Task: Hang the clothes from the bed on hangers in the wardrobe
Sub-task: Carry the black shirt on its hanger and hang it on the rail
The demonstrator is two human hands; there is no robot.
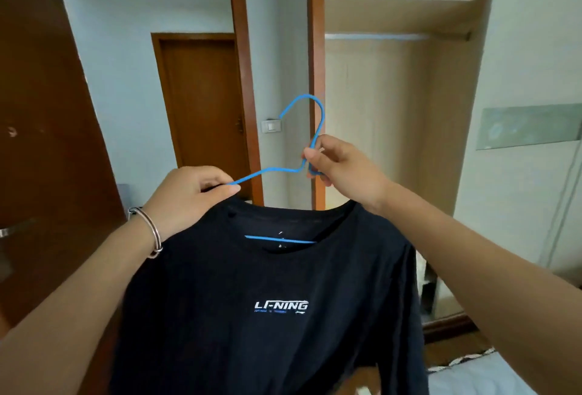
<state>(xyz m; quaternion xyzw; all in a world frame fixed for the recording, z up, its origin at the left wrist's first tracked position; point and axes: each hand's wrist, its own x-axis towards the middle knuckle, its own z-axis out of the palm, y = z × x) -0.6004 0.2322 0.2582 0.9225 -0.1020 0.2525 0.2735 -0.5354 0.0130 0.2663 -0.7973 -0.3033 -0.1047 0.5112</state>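
Observation:
A black T-shirt (271,316) with white chest lettering hangs in front of me on a blue wire hanger (307,104). The hanger's bottom bar shows through the neck opening. My left hand (189,193) pinches the shirt's left shoulder together with the hanger's left arm. My right hand (343,171) grips the hanger at the base of its hook, above the collar. The open wardrobe (393,86) stands behind, with a bare rail (374,36) under a shelf.
A brown door (41,111) stands open at the left, and a doorway beyond shows another closed door (201,98). A wooden post (315,48) edges the wardrobe. A light switch (271,126) is on the wall. The bed's corner (472,372) shows at bottom right.

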